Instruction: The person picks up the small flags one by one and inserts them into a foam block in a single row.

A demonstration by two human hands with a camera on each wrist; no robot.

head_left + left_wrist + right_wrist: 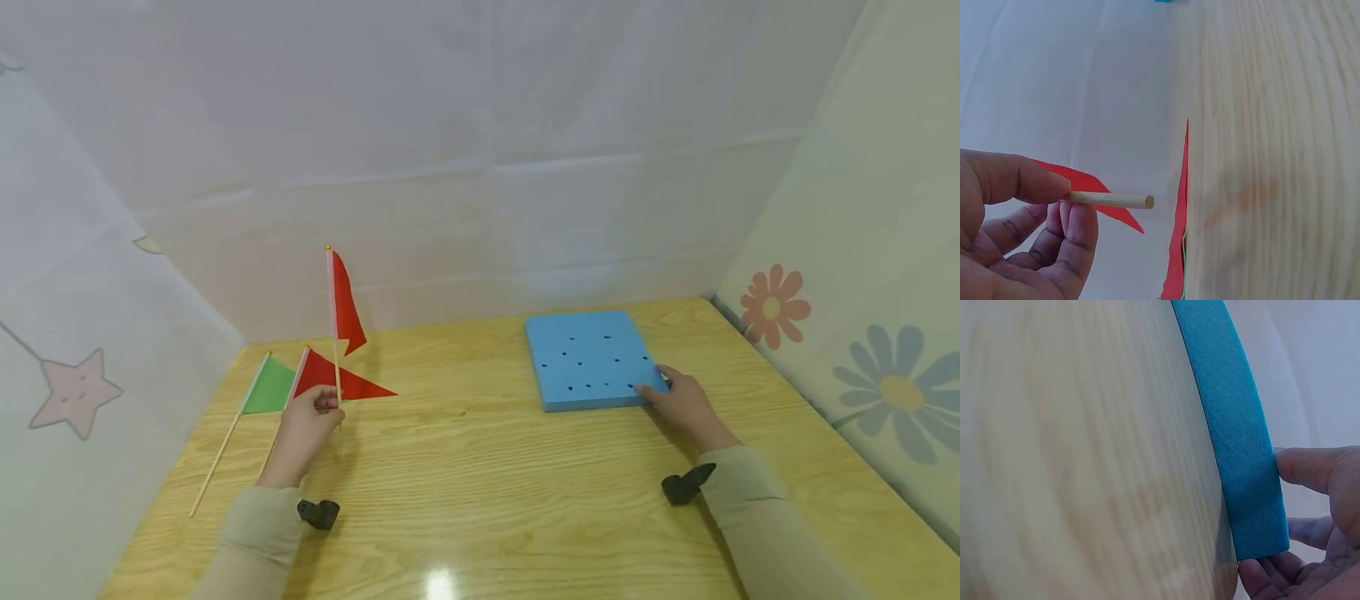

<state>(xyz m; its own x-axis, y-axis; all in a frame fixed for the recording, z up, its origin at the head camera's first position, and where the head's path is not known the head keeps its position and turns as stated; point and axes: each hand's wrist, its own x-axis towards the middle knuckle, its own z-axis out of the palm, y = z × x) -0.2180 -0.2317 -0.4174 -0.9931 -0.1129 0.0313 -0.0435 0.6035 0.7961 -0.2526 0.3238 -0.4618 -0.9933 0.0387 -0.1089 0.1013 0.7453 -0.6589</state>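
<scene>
My left hand (306, 429) pinches the wooden stick (1113, 199) of a small red flag (345, 304) between thumb and fingertips. The flag stands upright above the table, and the stick's lower end points free below the fingers. Beside that hand, a second red flag (318, 375) and a green flag (267, 387) lie on the table, the red one's stick partly hidden by the hand. Over on the right, my right hand (686, 408) grips the near right corner of a blue foam board (585, 350) dotted with several dark holes. Its thumb (1307, 469) touches the top, its fingers the side.
The wood table (450, 483) carries the board flat toward its back right. A pale cloth wall (480, 192) rises behind the table, with printed side walls left and right. Dark wrist cameras (318, 513) sit on both sleeves.
</scene>
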